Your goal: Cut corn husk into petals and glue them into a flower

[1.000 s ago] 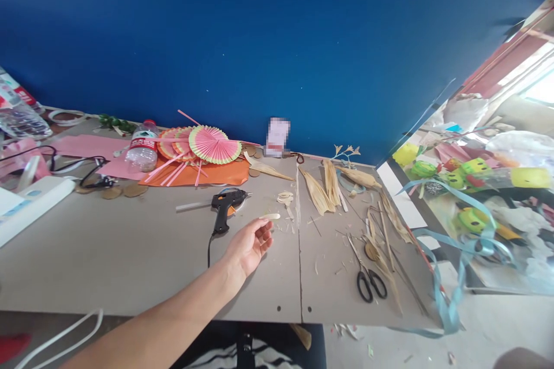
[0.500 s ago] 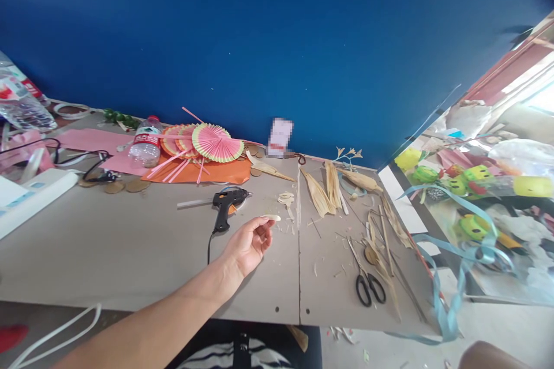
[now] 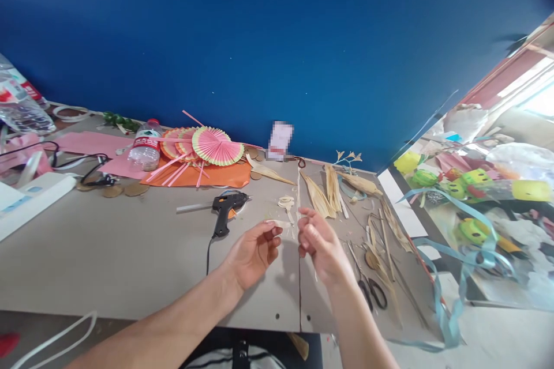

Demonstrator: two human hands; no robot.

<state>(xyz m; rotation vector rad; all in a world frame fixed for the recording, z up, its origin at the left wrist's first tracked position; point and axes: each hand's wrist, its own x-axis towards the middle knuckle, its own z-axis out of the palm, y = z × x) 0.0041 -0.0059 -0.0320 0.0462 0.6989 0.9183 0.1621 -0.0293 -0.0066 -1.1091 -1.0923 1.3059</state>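
Above the middle of the table, my left hand [image 3: 256, 251] pinches a small pale strip of corn husk [image 3: 282, 223] between thumb and fingertips. My right hand [image 3: 319, 242] is just across from it, index finger stretched out and the other fingers bent, apart from the strip; nothing shows in it. Beyond my hands lies a small heap of pale curled strips [image 3: 285, 203]. To the left rests a black hot glue gun [image 3: 224, 210] with a clear glue stick in its back. Dried corn husks [image 3: 319, 195] spread out behind my right hand, and black-handled scissors [image 3: 372, 293] lie partly behind my right forearm.
Pink paper fans [image 3: 217, 146] rest on an orange sheet [image 3: 208, 177] beside a water bottle [image 3: 146, 147]. A white power strip [image 3: 38, 202] is at the left. A blue wall [image 3: 259, 40] rises behind; blue ribbon [image 3: 462, 282] hangs off the right edge.
My right hand has come into view from the lower right and is beside my left hand. My left hand still pinches the strip, now lying slightly lower and farther right.
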